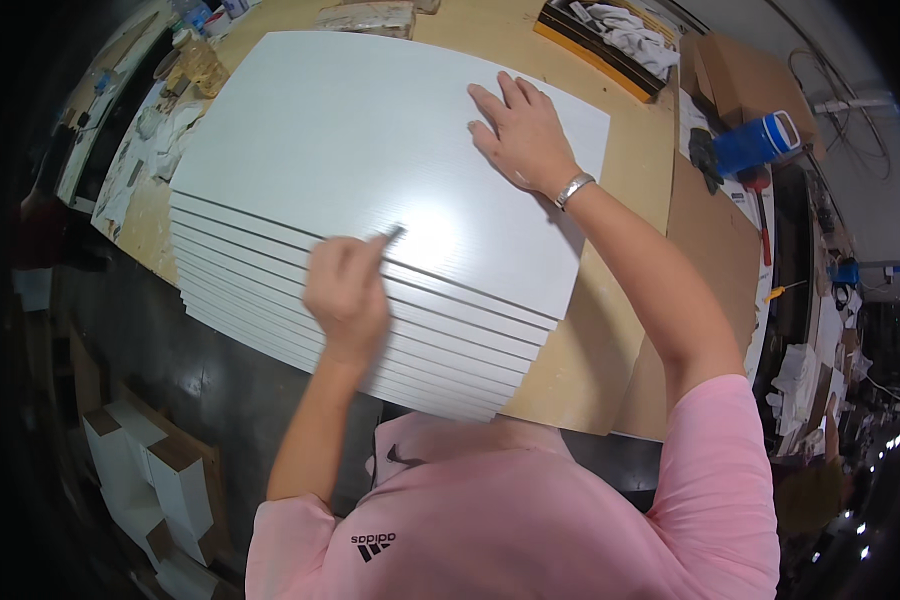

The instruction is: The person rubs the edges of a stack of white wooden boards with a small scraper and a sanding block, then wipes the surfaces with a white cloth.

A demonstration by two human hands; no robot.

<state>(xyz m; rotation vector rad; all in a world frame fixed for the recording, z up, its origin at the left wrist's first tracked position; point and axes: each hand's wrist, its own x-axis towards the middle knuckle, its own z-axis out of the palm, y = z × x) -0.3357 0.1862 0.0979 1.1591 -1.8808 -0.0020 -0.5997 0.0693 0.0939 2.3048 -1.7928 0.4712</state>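
Observation:
Several white panels (350, 130) lie stacked on the workbench, each lower one jutting a little further toward me so the near edges form steps. My left hand (345, 290) is closed over these edges, a little blurred. From its fingers pokes a small dark, thin tool (395, 234), too smeared to name, just above the top panel near its front edge. My right hand (522, 135) lies on the top panel's far right part, fingers spread, holding nothing. A silver bracelet (574, 190) circles that wrist.
The workbench (610, 340) has a yellowish top. At the far right are a box with white cloths (620, 40), a blue jug (755, 145) and a brown carton (755, 80). Bottles (200, 65) and scraps stand far left. White boxes (155, 470) are on the floor at left.

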